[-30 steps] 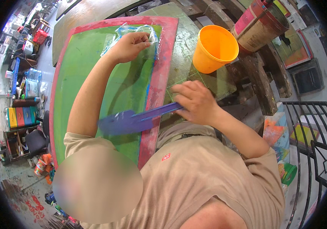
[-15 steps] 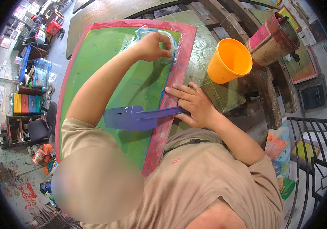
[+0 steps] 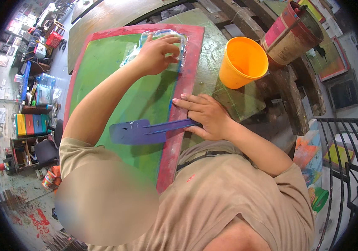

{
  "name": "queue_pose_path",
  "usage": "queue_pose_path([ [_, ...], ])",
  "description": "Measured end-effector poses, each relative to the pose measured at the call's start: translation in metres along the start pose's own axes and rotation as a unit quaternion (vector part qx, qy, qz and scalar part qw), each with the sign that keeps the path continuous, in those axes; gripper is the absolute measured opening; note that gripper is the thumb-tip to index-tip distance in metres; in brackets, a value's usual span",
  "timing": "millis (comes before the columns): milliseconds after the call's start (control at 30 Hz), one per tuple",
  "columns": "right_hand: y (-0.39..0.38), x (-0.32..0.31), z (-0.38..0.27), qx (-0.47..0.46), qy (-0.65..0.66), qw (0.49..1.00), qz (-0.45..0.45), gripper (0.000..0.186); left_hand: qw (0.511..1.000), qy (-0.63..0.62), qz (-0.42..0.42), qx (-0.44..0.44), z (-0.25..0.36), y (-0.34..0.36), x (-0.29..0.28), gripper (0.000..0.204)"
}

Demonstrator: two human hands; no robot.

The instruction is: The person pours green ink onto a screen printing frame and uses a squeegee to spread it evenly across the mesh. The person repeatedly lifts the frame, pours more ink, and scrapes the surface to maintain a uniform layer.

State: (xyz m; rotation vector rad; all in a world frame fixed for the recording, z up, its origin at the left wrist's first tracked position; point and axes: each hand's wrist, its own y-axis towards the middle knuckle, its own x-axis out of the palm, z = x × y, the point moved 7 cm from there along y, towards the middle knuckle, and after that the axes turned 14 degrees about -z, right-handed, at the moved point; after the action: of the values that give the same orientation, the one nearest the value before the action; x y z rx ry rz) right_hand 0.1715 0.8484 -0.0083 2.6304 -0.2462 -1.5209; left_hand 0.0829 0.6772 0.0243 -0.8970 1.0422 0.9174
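Observation:
Before me lies a screen frame with a red border [image 3: 190, 79] and a green mesh [image 3: 103, 75]. At its far end, my left hand [image 3: 157, 54] spreads its fingers over a crumpled, clear, bluish plastic sheet or tape [image 3: 133, 55]; no grip on it shows. A purple spatula [image 3: 131, 132] reaches across the near right part of the mesh, its blade pointing left. My right hand [image 3: 206, 115] is closed on the spatula's handle with thumb and palm, while its outstretched fingers rest on the red border. The handle's end is hidden under the hand.
An orange plastic cup [image 3: 244, 65] stands right of the frame on a greenish board [image 3: 206, 46]. Beyond it, a stained can [image 3: 289, 37] sits on dark wooden beams [image 3: 294, 104]. A black metal railing [image 3: 342, 125] is at the far right, and a dark chair [image 3: 47, 150] at the left.
My left hand has gone from curled, pinched fingers to spread ones over the plastic, which looks flatter. The right hand keeps hold of the spatula. The whole view has shifted slightly.

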Motion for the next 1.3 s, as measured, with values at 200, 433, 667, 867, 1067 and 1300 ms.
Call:
queue_pose_path([
  [200,-0.002,-0.001,0.0,-0.009,0.018,1.0,0.02,0.028,0.999,0.0,0.032,0.001,-0.003,-0.001,-0.001,0.009],
  [433,-0.002,0.0,0.002,-0.01,0.007,0.999,0.03,0.027,0.998,-0.028,0.052,-0.001,0.0,0.0,-0.007,0.007],
  [667,-0.002,0.001,0.004,-0.004,0.008,1.0,0.023,0.027,0.996,-0.027,0.083,0.007,-0.006,0.0,-0.009,0.009],
  [867,-0.002,0.002,0.005,0.0,0.007,1.0,0.025,0.027,0.994,-0.031,0.098,0.022,-0.009,0.002,-0.01,0.009],
  [1067,-0.002,0.0,0.004,0.004,0.013,0.999,0.029,0.028,0.994,-0.02,0.098,0.037,-0.014,0.004,-0.013,0.006],
  [1300,-0.002,-0.002,0.004,0.01,0.022,0.999,0.03,0.027,0.993,-0.02,0.117,0.021,-0.011,0.006,-0.017,0.011],
])
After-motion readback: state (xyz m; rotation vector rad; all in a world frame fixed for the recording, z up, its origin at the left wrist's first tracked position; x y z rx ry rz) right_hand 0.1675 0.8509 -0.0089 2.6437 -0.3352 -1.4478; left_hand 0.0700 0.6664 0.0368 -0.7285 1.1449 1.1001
